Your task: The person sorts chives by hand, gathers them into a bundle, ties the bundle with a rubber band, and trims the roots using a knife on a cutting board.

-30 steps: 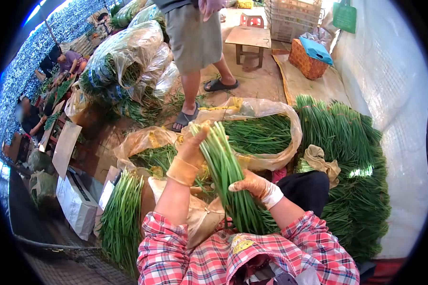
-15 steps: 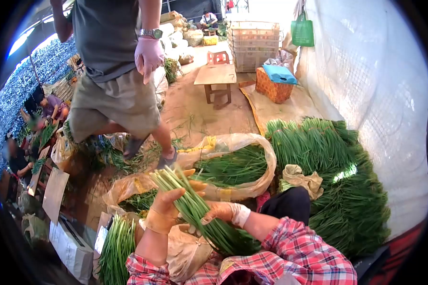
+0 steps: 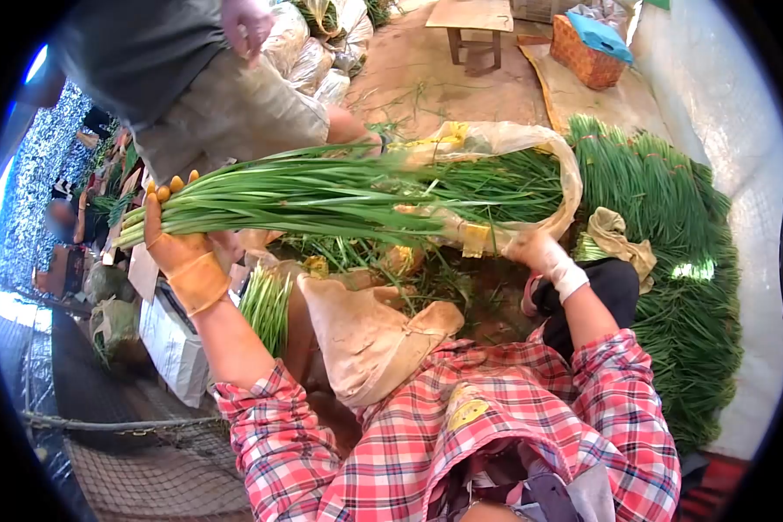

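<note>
The plastic bag (image 3: pixel 571 184) holds green stalks (image 3: pixel 518 181); left hand (image 3: pixel 179 249) clamps a bundle (image 3: pixel 287 196), right hand (image 3: pixel 538 254) unclear in grip.

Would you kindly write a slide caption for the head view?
Left hand holding long green stalks by their pale ends, right hand by an open plastic bag.
</note>
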A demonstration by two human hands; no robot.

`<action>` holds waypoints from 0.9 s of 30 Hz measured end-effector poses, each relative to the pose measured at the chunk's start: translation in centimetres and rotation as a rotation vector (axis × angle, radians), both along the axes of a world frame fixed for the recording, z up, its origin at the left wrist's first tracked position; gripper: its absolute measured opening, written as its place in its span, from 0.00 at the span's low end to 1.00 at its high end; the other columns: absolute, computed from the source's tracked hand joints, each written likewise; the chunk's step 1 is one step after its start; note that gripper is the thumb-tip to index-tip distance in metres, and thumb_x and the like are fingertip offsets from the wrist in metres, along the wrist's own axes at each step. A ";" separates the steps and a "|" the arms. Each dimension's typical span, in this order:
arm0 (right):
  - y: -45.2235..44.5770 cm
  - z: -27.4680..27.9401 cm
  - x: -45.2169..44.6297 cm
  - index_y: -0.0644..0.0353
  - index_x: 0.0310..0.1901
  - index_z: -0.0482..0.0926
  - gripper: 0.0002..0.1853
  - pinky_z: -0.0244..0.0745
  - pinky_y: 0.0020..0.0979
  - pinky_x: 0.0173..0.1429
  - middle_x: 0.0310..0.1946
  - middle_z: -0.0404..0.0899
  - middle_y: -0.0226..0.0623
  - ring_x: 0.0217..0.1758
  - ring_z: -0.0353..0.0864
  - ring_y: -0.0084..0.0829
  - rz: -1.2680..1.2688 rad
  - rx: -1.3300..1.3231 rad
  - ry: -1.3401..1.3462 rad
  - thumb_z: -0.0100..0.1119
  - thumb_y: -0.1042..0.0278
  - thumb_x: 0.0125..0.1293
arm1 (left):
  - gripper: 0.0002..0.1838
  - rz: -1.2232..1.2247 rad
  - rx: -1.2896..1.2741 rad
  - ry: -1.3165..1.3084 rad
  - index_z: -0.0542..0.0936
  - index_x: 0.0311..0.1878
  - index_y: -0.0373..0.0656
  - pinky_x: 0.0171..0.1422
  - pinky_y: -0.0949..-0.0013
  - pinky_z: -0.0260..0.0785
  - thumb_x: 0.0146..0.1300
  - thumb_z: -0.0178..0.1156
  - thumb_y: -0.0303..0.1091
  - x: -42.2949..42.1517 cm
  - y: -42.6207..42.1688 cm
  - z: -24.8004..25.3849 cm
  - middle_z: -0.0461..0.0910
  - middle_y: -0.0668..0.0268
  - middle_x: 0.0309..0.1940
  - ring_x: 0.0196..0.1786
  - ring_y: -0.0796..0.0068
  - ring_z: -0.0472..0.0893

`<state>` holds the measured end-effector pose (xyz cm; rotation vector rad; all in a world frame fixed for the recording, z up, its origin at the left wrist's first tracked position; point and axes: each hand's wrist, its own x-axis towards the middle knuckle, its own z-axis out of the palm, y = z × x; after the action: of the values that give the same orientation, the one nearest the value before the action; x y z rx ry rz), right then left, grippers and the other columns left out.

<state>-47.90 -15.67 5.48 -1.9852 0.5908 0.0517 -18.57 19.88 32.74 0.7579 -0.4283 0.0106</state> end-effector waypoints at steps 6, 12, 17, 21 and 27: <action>1.5 10.4 2.5 0.67 0.45 0.78 0.13 0.71 0.22 0.50 0.35 0.80 0.32 0.39 0.76 0.20 -0.091 0.316 -0.543 0.50 0.80 0.59 | 0.07 0.016 -0.013 -0.053 0.77 0.42 0.39 0.62 0.45 0.68 0.64 0.53 0.30 0.5 -0.2 -0.8 0.78 0.67 0.30 0.39 0.67 0.80; 5.9 14.6 4.4 0.65 0.42 0.80 0.12 0.73 0.19 0.38 0.31 0.80 0.29 0.31 0.77 0.17 0.036 0.543 -0.607 0.61 0.65 0.63 | 0.09 -0.080 -0.021 -0.110 0.77 0.44 0.39 0.64 0.43 0.65 0.62 0.54 0.30 -0.1 -0.6 -1.4 0.78 0.67 0.31 0.41 0.65 0.79; 9.1 15.7 8.5 0.57 0.44 0.80 0.22 0.76 0.29 0.46 0.39 0.83 0.38 0.40 0.83 0.32 0.121 -0.242 -0.591 0.68 0.51 0.52 | 0.12 -0.277 -0.018 -0.214 0.74 0.49 0.40 0.65 0.42 0.62 0.64 0.52 0.30 -0.4 -2.4 -2.6 0.76 0.65 0.33 0.43 0.64 0.78; 11.1 14.3 10.8 0.56 0.44 0.81 0.17 0.75 0.33 0.45 0.35 0.83 0.39 0.38 0.82 0.33 0.149 -0.385 -0.661 0.65 0.57 0.57 | 0.10 -0.268 -0.018 -0.191 0.74 0.46 0.39 0.59 0.42 0.68 0.63 0.53 0.28 -2.2 -4.5 -2.2 0.75 0.63 0.31 0.40 0.64 0.78; 8.6 13.3 9.3 0.68 0.43 0.80 0.11 0.72 0.18 0.35 0.31 0.81 0.29 0.29 0.74 0.16 -0.018 0.445 -0.526 0.58 0.70 0.65 | 0.10 -0.094 0.093 0.003 0.74 0.46 0.38 0.57 0.46 0.71 0.62 0.54 0.28 -0.8 -3.7 -3.2 0.75 0.64 0.30 0.38 0.65 0.78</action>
<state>-38.64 -7.10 18.78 -1.4747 0.2260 -0.3162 -19.40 16.14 29.50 0.8289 -0.4635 -0.0992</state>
